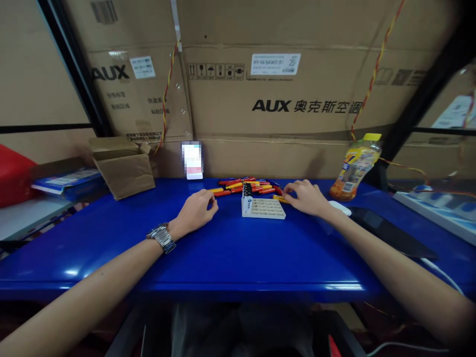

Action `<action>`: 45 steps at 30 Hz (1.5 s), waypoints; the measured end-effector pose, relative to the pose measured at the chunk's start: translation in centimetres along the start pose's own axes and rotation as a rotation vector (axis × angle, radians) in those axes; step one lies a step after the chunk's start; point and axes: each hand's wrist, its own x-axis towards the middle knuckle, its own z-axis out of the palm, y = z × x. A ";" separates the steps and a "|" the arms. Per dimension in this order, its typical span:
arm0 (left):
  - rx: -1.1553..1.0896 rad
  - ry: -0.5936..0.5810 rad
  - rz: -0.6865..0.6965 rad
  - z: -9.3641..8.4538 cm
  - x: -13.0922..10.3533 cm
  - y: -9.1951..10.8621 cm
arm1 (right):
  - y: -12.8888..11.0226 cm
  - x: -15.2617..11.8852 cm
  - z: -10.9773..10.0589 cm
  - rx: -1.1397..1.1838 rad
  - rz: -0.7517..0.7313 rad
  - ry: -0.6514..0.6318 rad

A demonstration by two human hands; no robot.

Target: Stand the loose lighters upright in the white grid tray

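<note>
Left forearm (100,280), left hand (195,210) curled by pens (235,187); right hand (305,197), nearer tray (263,215) at its 8 o'clock, apparently pinches yellow pen (279,199).

Red, yellow and dark pens (235,186) lie in a loose pile on the blue surface (223,258). Just before them, a white tray (265,215) sits flat, divided into small compartments, with black pieces (246,190) along its left side.

A blue table (193,253) bears pens (235,187), a tray (266,208) and a bottle (355,168).
</note>
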 end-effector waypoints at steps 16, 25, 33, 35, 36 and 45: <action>0.041 -0.223 -0.367 2.7 3.7 -5.5 | 1.0 -0.3 0.0 0.242 0.077 -0.290; -0.437 0.270 -0.441 1.6 3.9 -5.4 | 0.7 -0.1 0.2 0.802 0.074 0.126; -1.058 0.272 -0.519 1.1 3.8 -2.0 | -2.3 -0.7 -0.2 1.556 0.325 0.189; -1.042 0.261 -0.483 1.2 3.7 -1.2 | -2.7 -0.7 0.1 1.614 0.365 0.192; -1.023 0.240 -0.467 1.2 3.6 -0.9 | -2.8 -0.7 0.2 1.618 0.375 0.202; -0.776 0.079 -0.375 1.0 3.2 0.1 | -3.0 -0.7 1.3 1.550 0.280 0.185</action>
